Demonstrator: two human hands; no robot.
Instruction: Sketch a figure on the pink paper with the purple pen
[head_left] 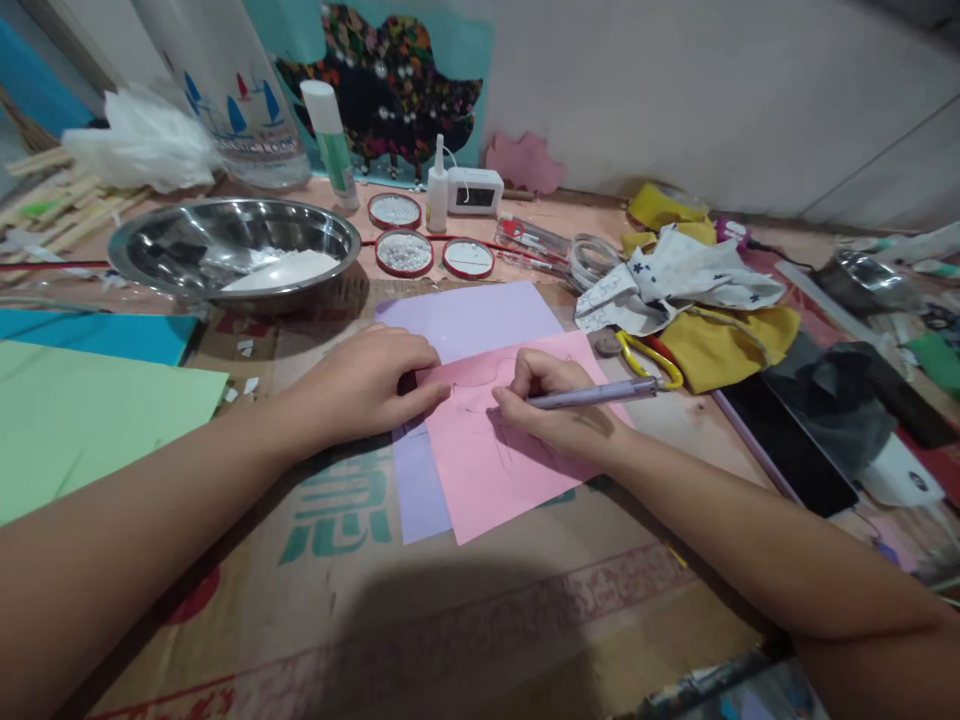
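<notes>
My right hand (555,405) grips a pale purple pen (596,393), its tip hidden by the fingers, over a pink sheet of paper (469,490). Thin curved pencil-like lines show on this sheet. Resting on the left edges of the papers, my left hand (375,385) has its thumb apart from its fingers and holds nothing. Partly covered by the pink sheet is a lilac sheet (480,315), which sticks out at the back and left. Both papers lie on a printed cardboard surface (337,600).
Behind the papers stand a steel bowl (236,250), a glue stick (330,145), a white nozzle bottle (437,190) and round dishes of beads (405,252). Green paper (97,420) lies left. Right are cloth scraps (675,275), yellow-handled scissors (649,360) and a phone (787,445).
</notes>
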